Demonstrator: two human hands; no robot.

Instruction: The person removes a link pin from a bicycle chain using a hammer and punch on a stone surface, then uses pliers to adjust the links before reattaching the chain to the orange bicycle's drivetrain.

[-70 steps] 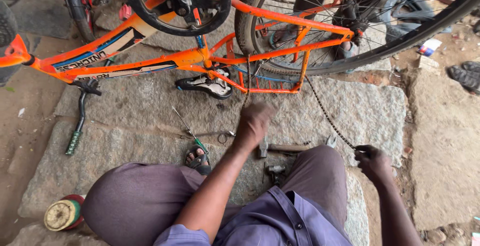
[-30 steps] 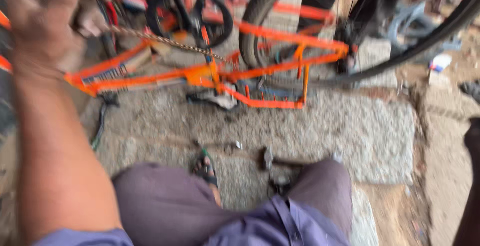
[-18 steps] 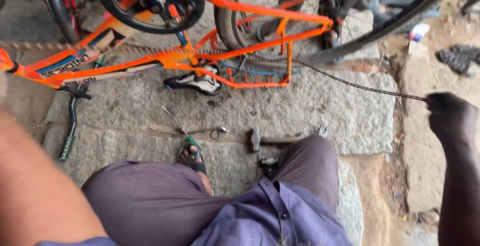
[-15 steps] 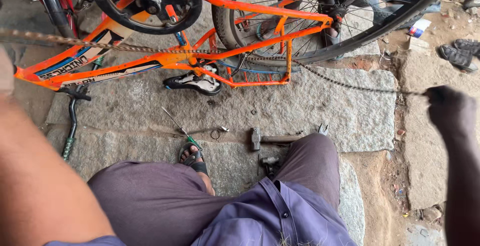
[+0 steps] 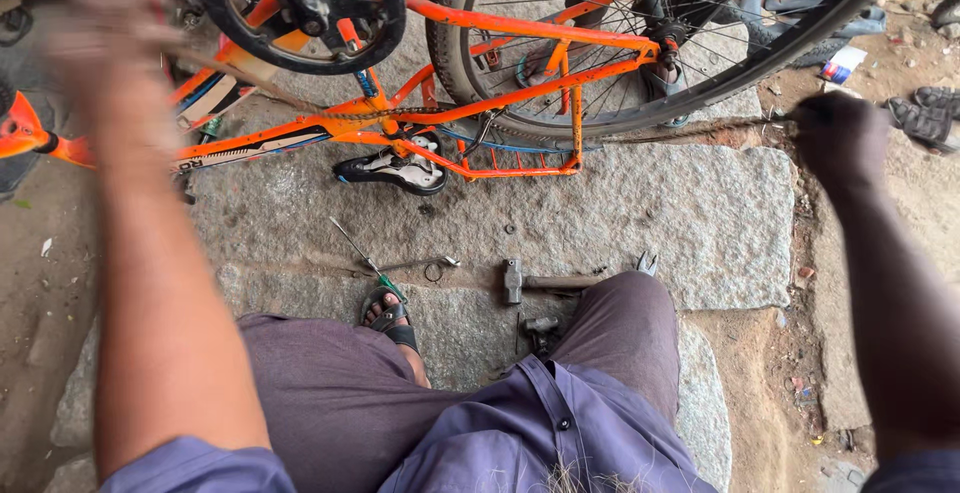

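both hands have risen and spread since half a second ago: the left hand (image 5: 100, 38), then out of sight past the left edge, now shows blurred and lifted at the upper left, while the right hand (image 5: 840, 138) has climbed from the middle right toward the upper right. its grip is closed on the end of the bicycle chain (image 5: 400, 113), which runs from that fist leftward under the rear wheel (image 5: 640, 63) and across the orange bicycle frame (image 5: 500, 103) toward the left hand (whose grip is too blurred to judge). earlier the chain sagged lower over the stone slab (image 5: 650, 213); now it sits higher, against the frame. unchanged on the slab are the hammer (image 5: 540, 281), the small ring (image 5: 433, 273), the thin screwdriver (image 5: 365, 256) and the black pedal (image 5: 392, 170), all lying just ahead of the person's sandalled foot (image 5: 390, 315).
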